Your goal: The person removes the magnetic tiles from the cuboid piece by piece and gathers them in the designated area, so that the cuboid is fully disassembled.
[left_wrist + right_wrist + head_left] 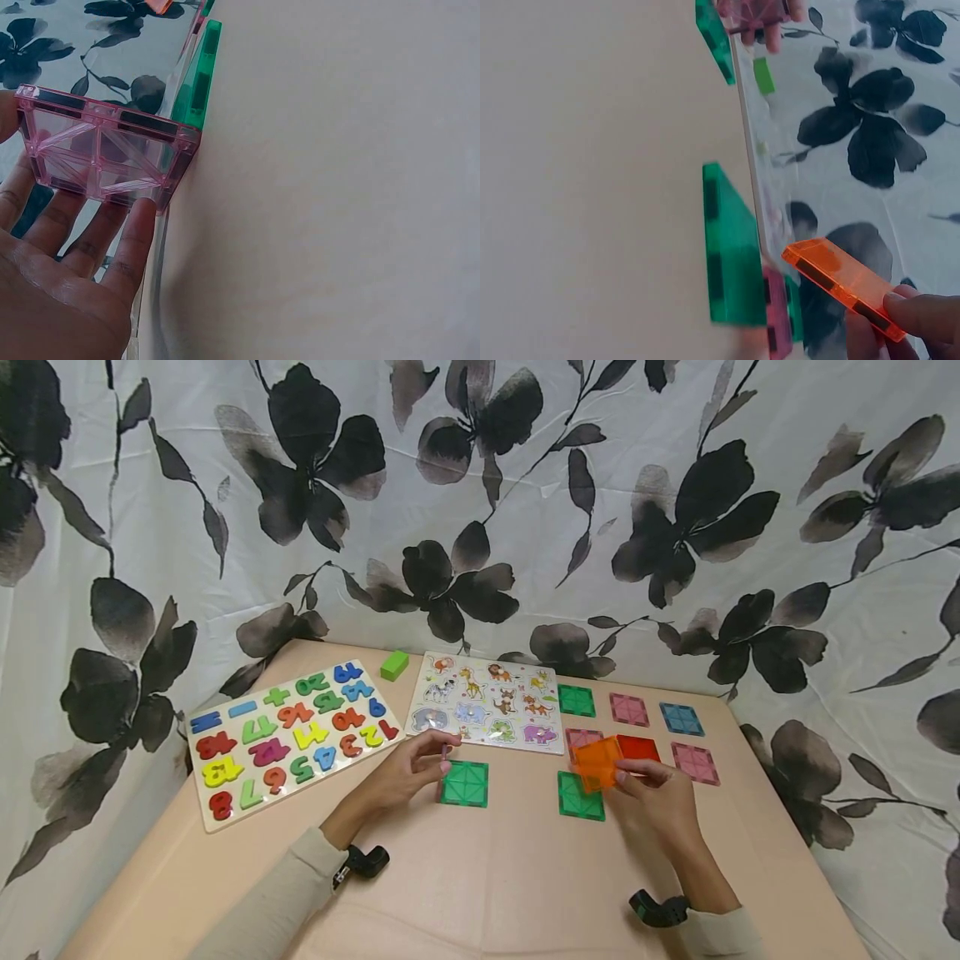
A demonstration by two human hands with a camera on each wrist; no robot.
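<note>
My left hand (405, 770) holds a pink magnetic tile (90, 142) between thumb and fingers; in the head view that tile shows almost edge-on. Just below and right of it a green magnetic tile (465, 784) lies on the table. On the right side, an orange magnetic tile (596, 764) is pinched at its edge by my right hand (663, 797), thumb on one face. This tile is tilted and overlaps a second green tile (581, 802) and a pink tile (581, 739) in the head view. A red tile (637, 747) shows right behind it.
At the left lies a number puzzle board (251, 768), with an animal puzzle board (487, 702) at the back middle. A green block (394, 665) stands between them. More tiles, including a blue tile (682, 719), lie at the back right. A floral cloth (480, 510) hangs behind the table.
</note>
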